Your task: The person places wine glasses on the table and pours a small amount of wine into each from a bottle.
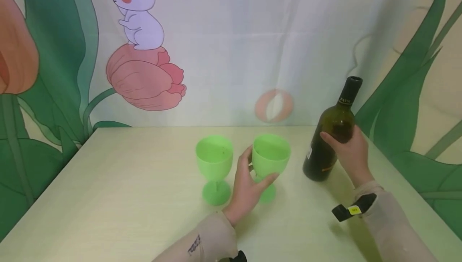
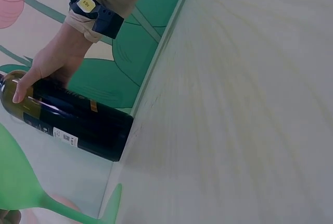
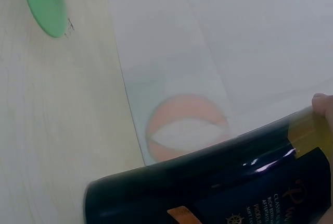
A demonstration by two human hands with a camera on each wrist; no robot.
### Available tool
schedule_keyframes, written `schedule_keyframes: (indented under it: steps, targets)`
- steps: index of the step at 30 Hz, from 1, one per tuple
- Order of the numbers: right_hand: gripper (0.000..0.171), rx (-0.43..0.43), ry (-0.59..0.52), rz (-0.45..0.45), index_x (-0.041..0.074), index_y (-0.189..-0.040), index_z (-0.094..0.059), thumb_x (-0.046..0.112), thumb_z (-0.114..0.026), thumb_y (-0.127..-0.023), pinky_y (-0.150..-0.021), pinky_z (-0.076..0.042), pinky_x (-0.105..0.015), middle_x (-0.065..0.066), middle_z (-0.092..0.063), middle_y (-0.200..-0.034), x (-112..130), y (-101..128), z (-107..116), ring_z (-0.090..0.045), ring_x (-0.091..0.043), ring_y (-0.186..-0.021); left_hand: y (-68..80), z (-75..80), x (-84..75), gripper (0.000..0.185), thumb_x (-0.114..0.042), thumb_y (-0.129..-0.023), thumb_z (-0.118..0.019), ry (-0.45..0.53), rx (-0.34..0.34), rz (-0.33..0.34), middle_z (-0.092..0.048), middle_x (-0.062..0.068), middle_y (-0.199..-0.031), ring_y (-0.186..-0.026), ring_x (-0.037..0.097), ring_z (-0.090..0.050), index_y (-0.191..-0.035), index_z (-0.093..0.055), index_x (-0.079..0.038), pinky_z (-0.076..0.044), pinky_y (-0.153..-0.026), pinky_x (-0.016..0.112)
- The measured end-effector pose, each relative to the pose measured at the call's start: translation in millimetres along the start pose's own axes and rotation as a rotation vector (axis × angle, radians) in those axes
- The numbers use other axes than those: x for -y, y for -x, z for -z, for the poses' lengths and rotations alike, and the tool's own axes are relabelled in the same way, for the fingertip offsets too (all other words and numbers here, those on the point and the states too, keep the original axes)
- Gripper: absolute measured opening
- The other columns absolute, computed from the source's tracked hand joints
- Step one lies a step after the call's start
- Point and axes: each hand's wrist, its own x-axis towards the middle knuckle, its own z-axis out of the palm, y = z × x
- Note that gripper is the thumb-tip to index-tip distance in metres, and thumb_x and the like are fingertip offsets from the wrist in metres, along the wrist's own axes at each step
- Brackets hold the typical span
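Two green plastic goblets stand side by side on the pale table. My left hand grips the right goblet under its bowl, fingers and thumb curled round it. The left goblet stands free beside it. A dark wine bottle stands tilted at the right, and my right hand holds its upper body. In the left wrist view the bottle and the right hand show, with the goblet's stem and foot below. The right wrist view shows the bottle close up and a goblet foot.
A printed cloth backdrop with a rabbit, tulips and leaves hangs right behind the table's far edge. The table's right edge runs close to the bottle. Bare tabletop lies to the left and in front of the goblets.
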Motion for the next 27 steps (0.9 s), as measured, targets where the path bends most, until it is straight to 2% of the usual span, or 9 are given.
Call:
schedule_keyframes:
  steps: [9,16,19,22,26,27]
  targets:
    - [0.090,-0.009,-0.034,-0.006,0.003,-0.148,-0.026,0.049,-0.069,-0.084,-0.109,-0.032,-0.064,-0.023,-0.039,-0.148,1.6,2.5,0.8,-0.038,-0.041,-0.133,0.8,-0.2,-0.7,0.086,-0.029,-0.079,-0.078,-0.001,-0.001,0.020,-0.044,-0.002,-0.141,-0.128,0.017,-0.045,-0.148,-0.027,-0.021,-0.042,-0.105,0.037]
    - [0.081,-0.058,-0.169,0.003,0.011,-0.148,-0.026,0.040,-0.069,-0.086,-0.111,-0.034,-0.053,-0.013,-0.040,-0.144,12.4,2.5,7.8,-0.040,-0.028,-0.129,0.6,-0.8,-0.7,0.086,-0.030,-0.079,-0.078,-0.008,-0.002,0.008,-0.044,-0.002,-0.141,-0.128,0.014,-0.045,-0.148,-0.027,-0.022,-0.043,-0.105,0.036]
    - [0.076,-0.076,-0.165,0.032,0.012,-0.145,-0.031,0.037,-0.070,-0.085,-0.106,-0.039,-0.045,-0.009,-0.044,-0.137,19.7,3.3,10.5,-0.043,-0.020,-0.121,0.3,-0.7,-0.3,0.085,-0.031,-0.079,-0.078,-0.015,-0.010,-0.002,-0.045,-0.002,-0.141,-0.127,0.015,-0.045,-0.148,-0.028,-0.021,-0.043,-0.105,0.036]
    - [0.074,-0.064,-0.150,0.047,0.013,-0.144,-0.031,0.036,-0.070,-0.086,-0.104,-0.040,-0.045,-0.008,-0.044,-0.136,26.2,5.6,14.4,-0.043,-0.016,-0.117,0.2,-0.4,-0.1,0.085,-0.031,-0.080,-0.078,-0.017,-0.011,-0.004,-0.045,-0.002,-0.140,-0.127,0.015,-0.045,-0.148,-0.028,-0.021,-0.043,-0.105,0.037]
    - [0.073,-0.037,-0.135,0.062,0.012,-0.145,-0.030,0.035,-0.069,-0.087,-0.105,-0.040,-0.053,-0.010,-0.043,-0.137,33.2,10.0,20.7,-0.043,-0.016,-0.116,0.4,-0.3,0.3,0.085,-0.031,-0.080,-0.077,-0.016,-0.007,0.000,-0.045,-0.002,-0.140,-0.128,0.015,-0.045,-0.148,-0.028,-0.021,-0.043,-0.105,0.037]
    - [0.072,-0.036,-0.126,0.073,0.012,-0.144,-0.031,0.035,-0.069,-0.087,-0.103,-0.041,-0.050,-0.010,-0.044,-0.135,34.6,10.9,21.9,-0.043,-0.014,-0.115,0.4,-0.3,0.4,0.085,-0.031,-0.080,-0.077,-0.015,-0.007,0.000,-0.045,-0.002,-0.140,-0.128,0.015,-0.045,-0.148,-0.028,-0.021,-0.043,-0.105,0.037]
